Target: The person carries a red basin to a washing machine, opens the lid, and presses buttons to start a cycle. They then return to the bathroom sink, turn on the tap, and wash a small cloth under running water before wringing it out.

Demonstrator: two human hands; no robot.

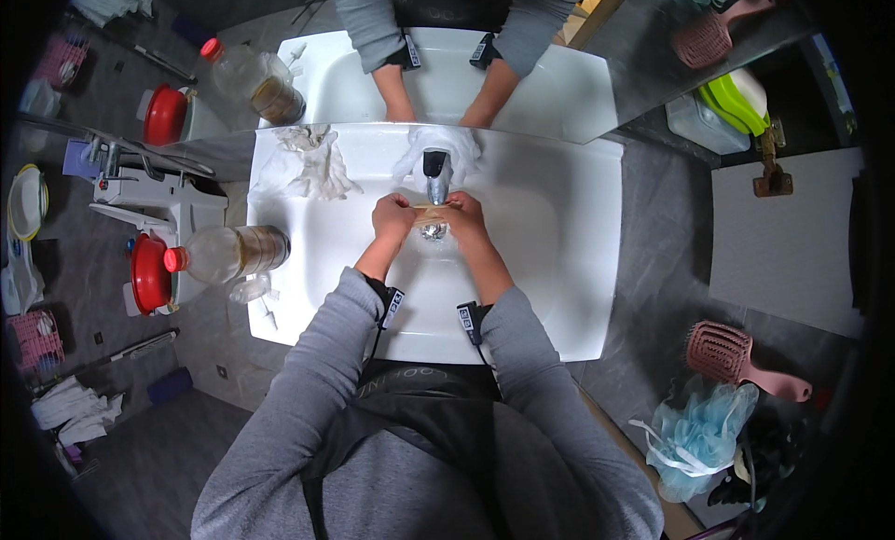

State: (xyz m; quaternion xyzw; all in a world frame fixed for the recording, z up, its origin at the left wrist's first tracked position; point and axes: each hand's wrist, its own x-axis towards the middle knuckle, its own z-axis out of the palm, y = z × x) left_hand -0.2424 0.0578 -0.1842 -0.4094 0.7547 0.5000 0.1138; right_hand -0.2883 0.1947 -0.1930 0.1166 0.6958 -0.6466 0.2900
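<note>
My left hand [395, 219] and my right hand [464, 217] grip a thin beige item [428, 216] from its two sides, just below the spout of a chrome faucet [437, 183]. What exactly the beige item is cannot be told. Under it, at the bottom of the white washbasin [587, 260], the metal drain [433, 232] shows partly. White cloth or foam [461, 148] lies behind the faucet, against the mirror. A crumpled white cloth [314, 166] with a greyish part rests on the basin's back left corner.
A large plastic bottle [224, 253] with a red cap lies at the basin's left edge, near a small clear packet [250, 288]. A red basin [150, 274] stands farther left. On the right are a pink hairbrush [720, 351] and a blue bath pouf [699, 435]. The mirror reflects my arms.
</note>
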